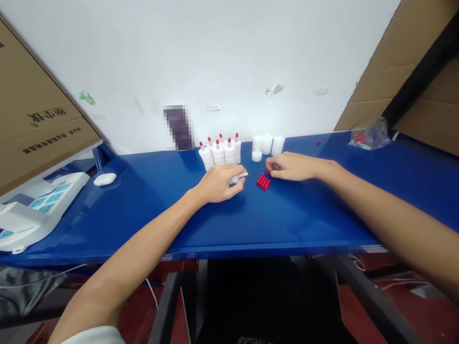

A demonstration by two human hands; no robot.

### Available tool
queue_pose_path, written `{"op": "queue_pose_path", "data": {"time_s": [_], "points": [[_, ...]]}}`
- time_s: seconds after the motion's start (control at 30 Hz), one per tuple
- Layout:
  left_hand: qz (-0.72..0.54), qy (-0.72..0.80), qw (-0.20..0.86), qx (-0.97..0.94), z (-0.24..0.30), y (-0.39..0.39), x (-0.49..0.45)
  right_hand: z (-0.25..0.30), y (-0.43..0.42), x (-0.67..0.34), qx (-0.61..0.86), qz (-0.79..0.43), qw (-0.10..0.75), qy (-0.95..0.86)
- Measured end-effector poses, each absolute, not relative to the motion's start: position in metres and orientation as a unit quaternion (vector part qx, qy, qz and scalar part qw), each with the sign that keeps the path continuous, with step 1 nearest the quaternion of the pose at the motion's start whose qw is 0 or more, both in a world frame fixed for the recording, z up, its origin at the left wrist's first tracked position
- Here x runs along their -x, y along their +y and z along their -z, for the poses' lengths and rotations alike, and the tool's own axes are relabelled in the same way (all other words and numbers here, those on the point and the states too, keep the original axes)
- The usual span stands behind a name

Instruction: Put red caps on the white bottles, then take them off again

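Note:
My left hand (221, 183) is closed around a small white squeeze bottle (235, 180), which lies tilted with its uncapped nozzle pointing right. Most of that bottle is hidden by the fingers. To the right, my right hand (289, 166) has its fingertips pinched at a small red cap (268, 171), just above a tight block of red caps (263, 182) on the blue table. Behind my left hand stand several white bottles (218, 153) with red-tipped nozzles. White bottles without red tips (266, 143) stand behind the caps, with a short white piece (256, 156) in front.
A blue table (140, 215) runs along a white wall. At left are a white power strip (46, 208), a white mouse-like object (105, 179) and a cardboard box (31, 98). A clear plastic bag (371, 136) holding red pieces lies at right, near a stray red cap (319, 143).

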State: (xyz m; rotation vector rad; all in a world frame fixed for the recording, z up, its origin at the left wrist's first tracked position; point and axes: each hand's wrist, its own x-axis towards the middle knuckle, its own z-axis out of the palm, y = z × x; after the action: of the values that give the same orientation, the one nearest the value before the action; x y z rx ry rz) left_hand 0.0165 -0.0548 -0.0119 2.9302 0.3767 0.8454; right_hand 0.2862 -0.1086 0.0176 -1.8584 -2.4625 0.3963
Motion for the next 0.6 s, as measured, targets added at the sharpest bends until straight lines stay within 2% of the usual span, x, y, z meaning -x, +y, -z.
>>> {"op": "queue_pose_path", "data": {"time_s": [0.3, 0.6], "points": [[-0.318, 0.115, 0.026, -0.941, 0.0123, -0.0557, -0.0170, -0.0151, -0.1088, -0.2822, 0.566, -0.126, 0.048, -0.813], [-0.303, 0.117, 0.027, -0.945, 0.0110, -0.0558, -0.0170, -0.0166, -0.1104, -0.2801, 0.559, -0.165, 0.057, -0.811]]}}
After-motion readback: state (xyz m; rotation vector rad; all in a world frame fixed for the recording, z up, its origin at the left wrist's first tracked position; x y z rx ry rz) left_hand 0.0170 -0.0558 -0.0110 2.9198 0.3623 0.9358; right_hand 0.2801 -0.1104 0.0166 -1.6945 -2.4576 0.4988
